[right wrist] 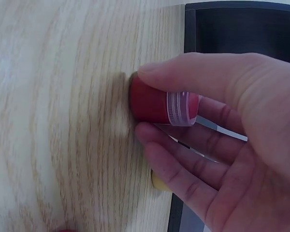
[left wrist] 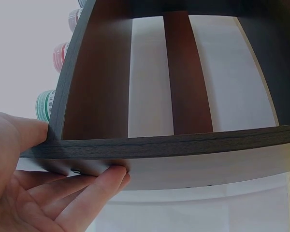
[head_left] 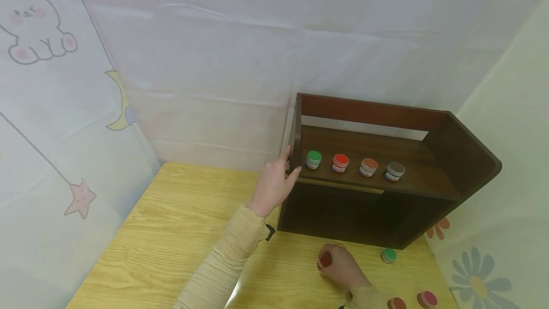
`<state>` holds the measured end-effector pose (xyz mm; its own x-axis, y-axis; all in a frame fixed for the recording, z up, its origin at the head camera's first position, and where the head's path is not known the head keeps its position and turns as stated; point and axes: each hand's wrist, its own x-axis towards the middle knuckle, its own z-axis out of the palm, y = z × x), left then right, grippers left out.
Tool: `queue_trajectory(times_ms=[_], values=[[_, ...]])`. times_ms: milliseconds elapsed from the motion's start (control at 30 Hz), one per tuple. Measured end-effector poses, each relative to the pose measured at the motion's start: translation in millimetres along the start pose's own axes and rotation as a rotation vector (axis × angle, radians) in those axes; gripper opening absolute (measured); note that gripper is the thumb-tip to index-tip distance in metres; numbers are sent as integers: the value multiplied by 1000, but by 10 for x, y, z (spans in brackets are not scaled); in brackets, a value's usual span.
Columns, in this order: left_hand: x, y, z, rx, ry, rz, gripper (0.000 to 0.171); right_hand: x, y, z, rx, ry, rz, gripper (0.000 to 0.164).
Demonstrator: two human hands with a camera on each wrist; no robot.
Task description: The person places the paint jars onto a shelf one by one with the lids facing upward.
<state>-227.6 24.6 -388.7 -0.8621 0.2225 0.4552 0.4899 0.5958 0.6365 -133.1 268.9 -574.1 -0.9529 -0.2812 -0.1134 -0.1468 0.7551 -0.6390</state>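
My left hand [head_left: 274, 182] holds the left side panel of a dark brown wooden shelf unit [head_left: 429, 190]. In the left wrist view its thumb lies at the panel's front edge and its fingers against the outer face. Low at the table, my right hand [head_left: 343, 267] pinches a small red paint jar [right wrist: 152, 104] with a clear lid between thumb and fingers. On the unit's upper board several small jars stand in a row: a green jar [head_left: 313, 159], a bright red jar [head_left: 340, 162], a brownish-orange jar [head_left: 368, 167] and a dark grey jar [head_left: 394, 171].
Right of my right hand a green-lidded jar [head_left: 389, 255] stands on the wood-grain table [head_left: 184, 223], before the unit. Nearer me are a reddish-brown jar [head_left: 396, 303] and a magenta jar [head_left: 427, 299]. Behind my right fingers a yellowish object [right wrist: 160, 182] shows partly. Printed cloth walls surround the table.
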Motion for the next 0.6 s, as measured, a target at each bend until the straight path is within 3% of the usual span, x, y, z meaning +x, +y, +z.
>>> queue_trajectory(times_ms=[233,467,600], values=[[-6,3,-7,1,3,2,64,-28,-44,-26,-8,47,26,19],[-11,6,-3,2,0,0,64,6,-63,-73,24,164,108,19],[-12,9,-7,9,-2,-3,64,6,-99,-147,57,229,100,19]])
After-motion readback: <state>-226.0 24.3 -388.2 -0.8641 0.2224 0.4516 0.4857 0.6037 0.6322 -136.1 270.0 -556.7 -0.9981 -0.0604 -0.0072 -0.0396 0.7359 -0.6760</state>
